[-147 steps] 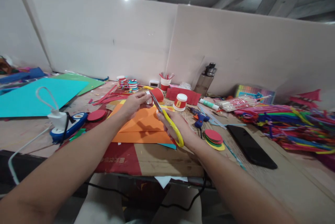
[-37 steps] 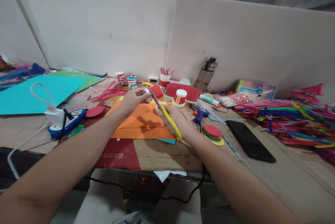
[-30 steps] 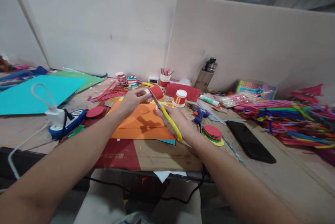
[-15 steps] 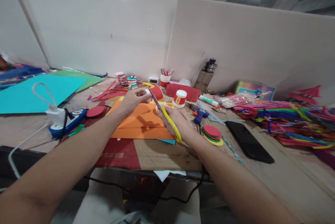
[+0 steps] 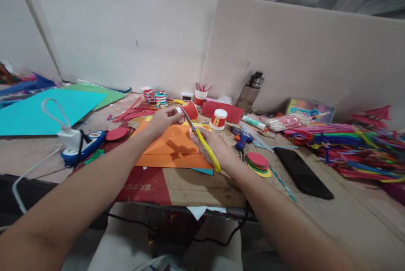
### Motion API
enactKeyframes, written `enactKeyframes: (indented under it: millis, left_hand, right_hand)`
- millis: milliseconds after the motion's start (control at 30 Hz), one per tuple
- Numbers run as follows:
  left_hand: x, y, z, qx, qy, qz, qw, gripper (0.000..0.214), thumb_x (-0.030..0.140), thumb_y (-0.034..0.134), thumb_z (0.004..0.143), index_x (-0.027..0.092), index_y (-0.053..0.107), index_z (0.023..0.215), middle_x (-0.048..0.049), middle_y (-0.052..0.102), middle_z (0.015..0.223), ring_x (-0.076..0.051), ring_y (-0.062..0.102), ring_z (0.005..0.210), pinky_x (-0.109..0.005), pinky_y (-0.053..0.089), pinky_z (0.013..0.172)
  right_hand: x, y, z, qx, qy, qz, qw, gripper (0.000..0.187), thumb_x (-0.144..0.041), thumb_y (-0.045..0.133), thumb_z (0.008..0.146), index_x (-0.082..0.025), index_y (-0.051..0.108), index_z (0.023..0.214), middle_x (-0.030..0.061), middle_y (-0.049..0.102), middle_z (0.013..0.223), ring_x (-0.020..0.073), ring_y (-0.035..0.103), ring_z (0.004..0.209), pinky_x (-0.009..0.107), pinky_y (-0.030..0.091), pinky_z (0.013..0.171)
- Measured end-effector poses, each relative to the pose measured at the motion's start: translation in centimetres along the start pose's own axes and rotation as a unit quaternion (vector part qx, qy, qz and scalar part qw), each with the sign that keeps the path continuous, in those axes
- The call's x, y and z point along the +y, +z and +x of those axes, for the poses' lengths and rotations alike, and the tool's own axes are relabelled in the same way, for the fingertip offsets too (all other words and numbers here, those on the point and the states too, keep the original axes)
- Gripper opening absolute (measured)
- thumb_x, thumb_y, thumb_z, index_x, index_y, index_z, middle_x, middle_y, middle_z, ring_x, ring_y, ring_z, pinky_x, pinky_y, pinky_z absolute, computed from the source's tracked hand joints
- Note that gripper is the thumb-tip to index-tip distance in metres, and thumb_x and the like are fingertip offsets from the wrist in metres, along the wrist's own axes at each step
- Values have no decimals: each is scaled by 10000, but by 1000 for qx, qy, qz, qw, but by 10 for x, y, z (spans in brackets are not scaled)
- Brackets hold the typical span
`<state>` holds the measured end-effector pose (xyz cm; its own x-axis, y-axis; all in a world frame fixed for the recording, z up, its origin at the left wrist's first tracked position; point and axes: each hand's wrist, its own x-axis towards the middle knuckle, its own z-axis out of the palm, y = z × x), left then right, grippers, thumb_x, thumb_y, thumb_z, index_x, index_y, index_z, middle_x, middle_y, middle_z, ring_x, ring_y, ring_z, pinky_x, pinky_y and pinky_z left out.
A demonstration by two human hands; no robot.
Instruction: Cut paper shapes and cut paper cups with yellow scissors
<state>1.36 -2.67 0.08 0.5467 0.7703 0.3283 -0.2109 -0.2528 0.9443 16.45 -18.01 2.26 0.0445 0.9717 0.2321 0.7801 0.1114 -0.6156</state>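
Fingers of the left hand (image 5: 163, 120) pinch a small red paper cup (image 5: 189, 110), holding it tipped on its side above the orange paper sheets (image 5: 172, 146) lying on the table (image 5: 196, 186). Fingers of the right hand (image 5: 211, 146) are closed through the handles of yellow scissors (image 5: 204, 146), whose blades point up and away and meet the cup at its rim. Just beyond the cup stands a white jar with a red label (image 5: 218, 119). A blue glue gun (image 5: 242, 139) and a stack of paper circles (image 5: 258, 163) lie near the right hand, with a black phone (image 5: 302, 172) farther right.
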Motion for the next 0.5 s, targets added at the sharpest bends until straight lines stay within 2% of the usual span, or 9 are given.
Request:
enactKeyframes:
  millis: [100, 200, 500]
  left_hand:
    - [5, 0, -3, -3, 25, 77, 997, 366, 482, 704, 732, 139, 659, 853, -40, 630, 774, -137, 566, 738, -287, 464, 747]
    - [10, 2, -6, 1, 42, 117, 992, 372, 504, 668, 755, 143, 664, 845, -42, 634, 758, -140, 562, 722, -275, 450, 721]
    - [14, -2, -4, 2, 45, 113, 993, 383, 458, 693, 728, 155, 698, 962, -36, 642, 773, -138, 554, 714, -272, 448, 704]
  right_hand:
    - [0, -1, 0, 3, 1, -10, 1000, 378, -529, 392, 914, -200, 563, 840, -8, 558, 700, 101, 461, 574, 223, 295, 526]
    - [-2, 0, 3, -6, 15, 8, 1000, 350, -496, 409, 910, -195, 580, 860, -11, 546, 665, 105, 464, 576, 222, 315, 535]
    - [-5, 3, 5, -15, 56, 65, 996, 317, -483, 469, 872, -190, 589, 855, -20, 489, 571, 120, 458, 543, 223, 343, 509]
